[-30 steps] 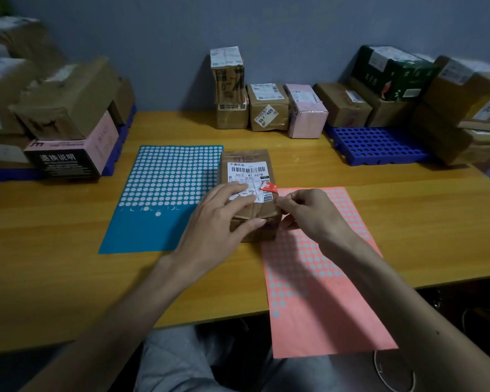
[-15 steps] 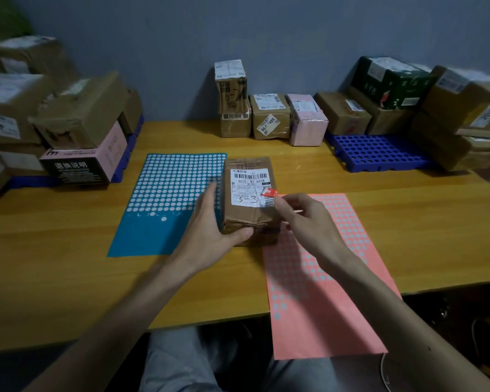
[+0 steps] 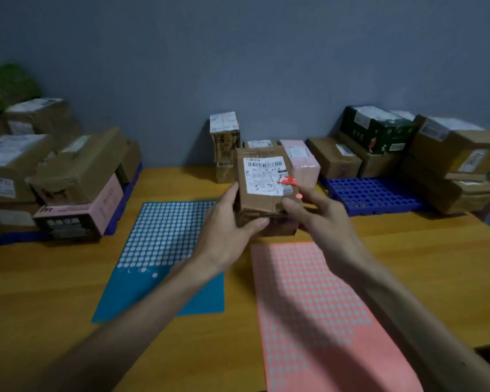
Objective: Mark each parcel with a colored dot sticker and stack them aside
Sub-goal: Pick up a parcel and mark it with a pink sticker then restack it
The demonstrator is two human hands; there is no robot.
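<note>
Brown parcel (image 3: 262,190) is held tilted up, label toward the camera, over mid tabletop (image 3: 408,250). Left hand (image 3: 229,230) is curled round its left edge, right hand (image 3: 320,219) round its right edge. A pink dot sticker (image 3: 299,196) is seen at the right fingertips.

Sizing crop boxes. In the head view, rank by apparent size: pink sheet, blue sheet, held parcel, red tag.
1. pink sheet, though nearness to the camera enlarges it; its true size may match the blue one's.
2. blue sheet
3. parcel
4. red tag
</note>
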